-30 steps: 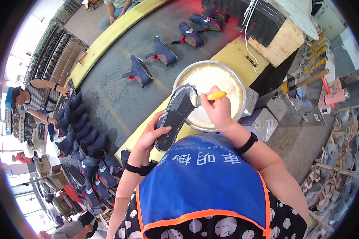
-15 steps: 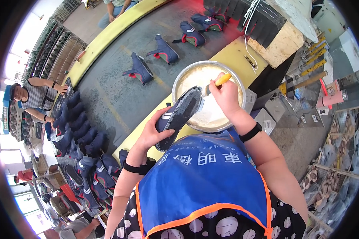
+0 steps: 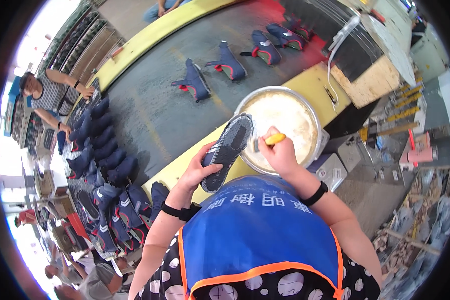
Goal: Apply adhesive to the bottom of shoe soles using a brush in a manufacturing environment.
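Note:
A dark navy shoe upper [image 3: 229, 150] is gripped in my left hand [image 3: 197, 172], its grey sole side with a stitched edge turned up toward me. My right hand [image 3: 280, 154] is closed round the yellow handle of a brush [image 3: 275, 139]. The brush head is close to the rim of the shoe's sole; I cannot tell whether it touches. Under both, a round metal basin [image 3: 310, 107] holds a creamy white substance [image 3: 280, 112]. The basin stands at the near edge of the bench, just beyond my blue apron [image 3: 265, 225].
Several navy and red shoe uppers [image 3: 192, 82] lie spaced along a dark conveyor belt [image 3: 150, 110] with yellow edges. Many more stand clustered at the left [image 3: 110, 162], near a person in a striped top [image 3: 60, 95]. A wooden-sided box [image 3: 367, 82] with a white cable sits beyond the basin.
My right hand has moved down and closer to me with the brush. The shoe has shifted slightly, its sole turned more toward me. The whole view has tilted a little, and belt items appear farther right.

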Tool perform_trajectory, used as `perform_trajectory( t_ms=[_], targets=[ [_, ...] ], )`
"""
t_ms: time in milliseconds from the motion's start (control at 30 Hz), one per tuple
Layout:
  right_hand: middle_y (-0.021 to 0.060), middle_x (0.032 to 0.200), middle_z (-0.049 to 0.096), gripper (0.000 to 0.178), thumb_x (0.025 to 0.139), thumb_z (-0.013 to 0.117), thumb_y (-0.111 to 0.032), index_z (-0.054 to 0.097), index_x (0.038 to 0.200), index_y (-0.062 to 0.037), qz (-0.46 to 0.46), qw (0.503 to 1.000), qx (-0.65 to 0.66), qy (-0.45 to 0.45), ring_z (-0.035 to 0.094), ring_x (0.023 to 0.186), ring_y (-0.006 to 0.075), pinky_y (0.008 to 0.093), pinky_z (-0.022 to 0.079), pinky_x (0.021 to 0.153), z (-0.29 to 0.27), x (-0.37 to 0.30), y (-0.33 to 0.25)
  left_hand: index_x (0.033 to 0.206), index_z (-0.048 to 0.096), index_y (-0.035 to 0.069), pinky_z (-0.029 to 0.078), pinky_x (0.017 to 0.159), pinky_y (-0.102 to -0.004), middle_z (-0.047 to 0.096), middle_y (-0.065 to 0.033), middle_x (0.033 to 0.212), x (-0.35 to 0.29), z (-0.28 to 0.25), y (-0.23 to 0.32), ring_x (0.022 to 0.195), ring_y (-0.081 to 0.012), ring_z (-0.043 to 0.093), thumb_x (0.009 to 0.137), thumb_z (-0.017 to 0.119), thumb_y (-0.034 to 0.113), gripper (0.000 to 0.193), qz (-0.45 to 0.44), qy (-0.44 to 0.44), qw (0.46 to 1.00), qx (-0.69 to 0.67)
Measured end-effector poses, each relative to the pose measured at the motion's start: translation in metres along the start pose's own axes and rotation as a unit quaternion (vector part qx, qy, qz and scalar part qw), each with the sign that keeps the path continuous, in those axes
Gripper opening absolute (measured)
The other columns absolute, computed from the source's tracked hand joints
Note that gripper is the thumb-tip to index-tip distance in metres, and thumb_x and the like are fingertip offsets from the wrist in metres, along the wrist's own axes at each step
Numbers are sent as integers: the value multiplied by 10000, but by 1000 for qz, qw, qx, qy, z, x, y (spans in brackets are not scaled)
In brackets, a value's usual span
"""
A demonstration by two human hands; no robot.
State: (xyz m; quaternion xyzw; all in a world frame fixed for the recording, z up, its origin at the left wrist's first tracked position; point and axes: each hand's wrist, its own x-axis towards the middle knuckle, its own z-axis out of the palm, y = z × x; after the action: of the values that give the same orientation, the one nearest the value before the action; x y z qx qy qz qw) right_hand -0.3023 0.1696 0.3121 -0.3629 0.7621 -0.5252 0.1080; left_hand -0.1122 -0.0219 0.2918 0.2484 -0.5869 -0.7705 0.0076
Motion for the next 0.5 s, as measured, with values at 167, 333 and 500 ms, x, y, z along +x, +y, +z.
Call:
perform_trajectory(
  t_ms=[167,333,500],
  targets=[
    [7,665,555,197,924,647,-49,493,800,-55,77,988,118,-61,497,560,55,231,389,508,4,6,19,1458,393,34,496,952,-314,603,-107,1248,11,-31,-32,1137,-182,591,849,658,79,666,-49,87,960,-263],
    [35,682,562,166,926,639,-14,482,875,-37,133,969,205,42,518,548,68,216,408,490,-27,28,40,1476,333,42,532,932,-361,609,-127,1214,60,-106,-71,1102,-233,624,849,596,10,681,-12,194,932,-304],
    [33,691,550,165,925,633,-20,479,869,-41,137,973,120,139,513,543,76,218,415,502,-60,30,40,1498,301,72,550,831,-393,590,-140,1195,145,-194,-67,982,-234,634,736,779,39,901,27,395,913,-100]
  ],
)
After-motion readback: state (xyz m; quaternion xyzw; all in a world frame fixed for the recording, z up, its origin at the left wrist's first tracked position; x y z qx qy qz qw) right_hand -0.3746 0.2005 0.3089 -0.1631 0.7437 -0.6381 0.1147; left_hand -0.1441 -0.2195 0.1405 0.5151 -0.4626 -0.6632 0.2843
